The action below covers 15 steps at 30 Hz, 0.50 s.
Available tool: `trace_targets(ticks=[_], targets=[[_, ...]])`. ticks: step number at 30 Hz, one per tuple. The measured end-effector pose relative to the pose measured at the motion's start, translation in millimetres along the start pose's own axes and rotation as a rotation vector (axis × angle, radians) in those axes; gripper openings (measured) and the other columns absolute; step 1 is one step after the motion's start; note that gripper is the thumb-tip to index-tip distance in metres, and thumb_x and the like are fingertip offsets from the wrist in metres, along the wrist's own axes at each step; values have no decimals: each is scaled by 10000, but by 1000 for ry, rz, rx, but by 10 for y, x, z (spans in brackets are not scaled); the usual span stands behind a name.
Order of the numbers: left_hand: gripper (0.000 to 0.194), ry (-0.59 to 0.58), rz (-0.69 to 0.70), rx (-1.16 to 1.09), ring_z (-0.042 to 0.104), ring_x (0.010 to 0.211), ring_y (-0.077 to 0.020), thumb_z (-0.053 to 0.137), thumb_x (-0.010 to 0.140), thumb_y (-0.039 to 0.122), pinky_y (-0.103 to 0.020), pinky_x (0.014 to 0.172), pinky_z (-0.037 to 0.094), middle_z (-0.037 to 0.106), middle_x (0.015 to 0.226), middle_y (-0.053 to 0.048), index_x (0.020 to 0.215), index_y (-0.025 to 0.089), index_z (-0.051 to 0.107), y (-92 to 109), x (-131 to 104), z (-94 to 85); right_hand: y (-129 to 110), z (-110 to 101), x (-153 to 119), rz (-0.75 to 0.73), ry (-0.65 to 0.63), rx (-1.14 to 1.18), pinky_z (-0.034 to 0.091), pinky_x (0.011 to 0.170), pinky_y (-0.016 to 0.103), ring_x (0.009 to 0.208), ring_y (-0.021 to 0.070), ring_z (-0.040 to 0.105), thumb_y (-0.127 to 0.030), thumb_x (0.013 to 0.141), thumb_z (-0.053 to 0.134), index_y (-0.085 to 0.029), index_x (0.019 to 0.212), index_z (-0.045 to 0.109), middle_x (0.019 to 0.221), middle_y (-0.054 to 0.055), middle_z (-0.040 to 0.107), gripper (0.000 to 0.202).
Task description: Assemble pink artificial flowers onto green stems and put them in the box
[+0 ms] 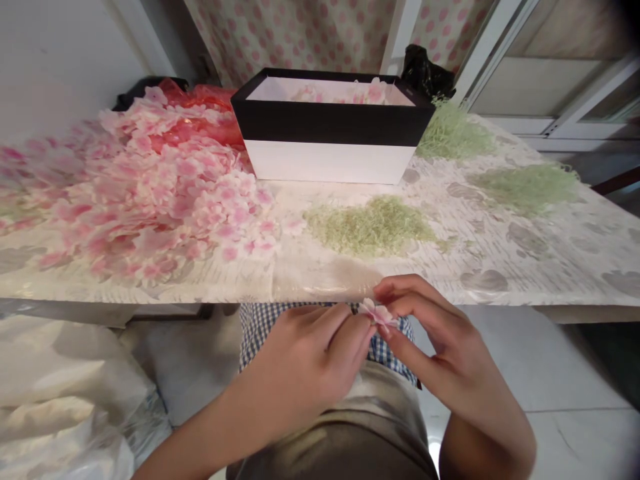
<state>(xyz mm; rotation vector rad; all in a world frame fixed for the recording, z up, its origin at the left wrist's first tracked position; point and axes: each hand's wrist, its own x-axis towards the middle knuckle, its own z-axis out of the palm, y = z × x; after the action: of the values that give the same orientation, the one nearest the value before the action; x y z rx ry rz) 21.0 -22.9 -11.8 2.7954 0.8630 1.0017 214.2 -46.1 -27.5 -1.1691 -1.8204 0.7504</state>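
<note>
Just off the table's front edge, above my lap, both hands meet at a small pink-and-white artificial flower (377, 313). My left hand (320, 343) is closed, its fingertips pinched at the flower's left side; anything else inside the fingers is hidden. On the other side, my right hand (437, 333) has its thumb and fingertips closed on the petals. A loose pile of pink artificial petals (175, 193) covers the left of the table. Straight ahead lies a heap of small pale green stem pieces (370, 227).
A black-and-white box (325, 160) with pink flowers inside stands at the back middle. Two more green bundles lie on the right, one nearer (530, 187) and one by the box (455, 130). A black plastic bag (427, 70) sits behind. White sacks (60, 400) are at lower left.
</note>
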Motion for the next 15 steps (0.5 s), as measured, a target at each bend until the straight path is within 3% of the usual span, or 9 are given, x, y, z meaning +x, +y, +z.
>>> trace_targets(ticks=[2,6,8,12,15], targets=[[107,-60,-68,-88,623,629,-154,490,951,129,-291,565,485,660,781,-20,944,141,595,-20,20,2,-27,-15,-1,15,4,23,456,873,278,1019,150,577,-138,908,573,-226,864,576,1069,24,552,99],[180,-296,-226,-256,614,668,-141,453,969,158,-279,603,489,644,803,-10,972,161,633,-85,29,-52,-26,-27,-10,40,22,48,443,870,282,1006,150,570,-145,911,578,-229,863,567,1043,17,551,97],[180,-298,-276,-332,614,686,-121,465,962,144,-257,620,485,645,797,5,945,176,641,-125,38,-135,17,-38,-22,39,48,71,444,885,291,1038,160,561,-160,914,582,-243,937,573,1072,23,549,87],[180,7,-391,-370,587,602,-95,524,932,180,-227,535,441,650,705,34,805,203,649,-327,280,-361,136,-80,-49,7,137,113,471,865,293,1034,162,563,-188,925,573,-273,1098,565,1133,40,541,193],[194,331,-461,-293,488,450,-63,548,914,225,-229,450,395,644,667,45,747,196,642,-729,803,-454,191,-95,-46,2,221,128,496,849,292,1004,159,583,-203,936,555,-270,1096,579,1128,45,554,175]])
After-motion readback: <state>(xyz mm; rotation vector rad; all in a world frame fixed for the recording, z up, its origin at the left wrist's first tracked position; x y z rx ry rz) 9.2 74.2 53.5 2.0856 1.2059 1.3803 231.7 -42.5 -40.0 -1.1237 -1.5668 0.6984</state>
